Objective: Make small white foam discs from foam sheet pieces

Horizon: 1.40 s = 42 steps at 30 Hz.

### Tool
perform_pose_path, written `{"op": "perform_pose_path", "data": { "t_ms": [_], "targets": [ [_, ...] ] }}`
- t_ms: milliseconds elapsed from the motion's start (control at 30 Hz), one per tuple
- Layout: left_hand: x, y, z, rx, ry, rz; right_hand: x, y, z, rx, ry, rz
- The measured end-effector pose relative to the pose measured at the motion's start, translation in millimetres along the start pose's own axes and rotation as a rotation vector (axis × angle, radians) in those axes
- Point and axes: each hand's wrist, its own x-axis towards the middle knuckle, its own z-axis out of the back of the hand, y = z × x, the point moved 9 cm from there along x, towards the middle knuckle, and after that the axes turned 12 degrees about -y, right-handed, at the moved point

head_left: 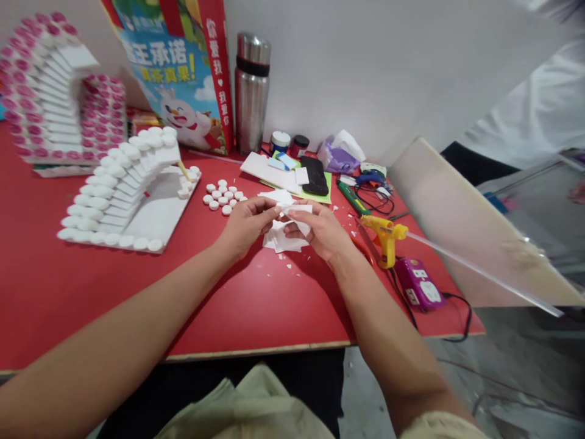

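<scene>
My left hand (249,224) pinches the left end of a small white sheet of paper (299,210). On the other side, my right hand (323,230) has its thumb and fingers closed on the same sheet. Below both hands lie more white paper pieces (286,242), with tiny white scraps around them. Several round white discs (222,198) sit in a cluster left of my left hand. Farther left stands a white staircase model (132,189), edged with the same kind of discs.
A yellow glue gun (386,235) with a long clear stick lies right, beside a purple power box (419,283) and cables. At the back stand a steel flask (252,91), a printed bag (178,79) and a pink-and-white staircase model (59,91). The red table (274,311) ends near my body.
</scene>
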Motion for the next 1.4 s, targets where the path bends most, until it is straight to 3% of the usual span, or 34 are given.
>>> {"op": "perform_pose_path", "data": {
  "t_ms": [133, 333, 500, 700, 833, 1100, 1200, 1400],
  "targets": [
    [-1, 1, -1.0, 0.016, 0.012, -0.001, -1, 1, -4, -0.026, -0.016, 0.026],
    [-3, -2, 0.4, 0.061, -0.014, -0.017, 6, -8, 4, 0.026, -0.097, -0.047],
    [-3, -4, 0.6, 0.068, -0.023, -0.011, 7, -7, 6, -0.017, -0.075, -0.031],
    [-3, -5, 0.3, 0.033, -0.02, -0.006, 1, 6, -1, -0.061, -0.048, 0.103],
    [-1, -1, 0.6, 0.018, -0.007, -0.004, -3, 15, -2, -0.165, -0.083, 0.266],
    [1, 5, 3.9, -0.036, -0.03, 0.032, -16, 35, -2, -0.517, -0.201, 0.564],
    [0, 3, 2.2, -0.037, -0.022, 0.037, -15, 33, 0, -0.42, -0.186, 0.526],
    [-1, -1, 0.7, -0.054, -0.016, 0.028, -3, 16, 3, -0.084, -0.121, 0.285]
  ]
}}
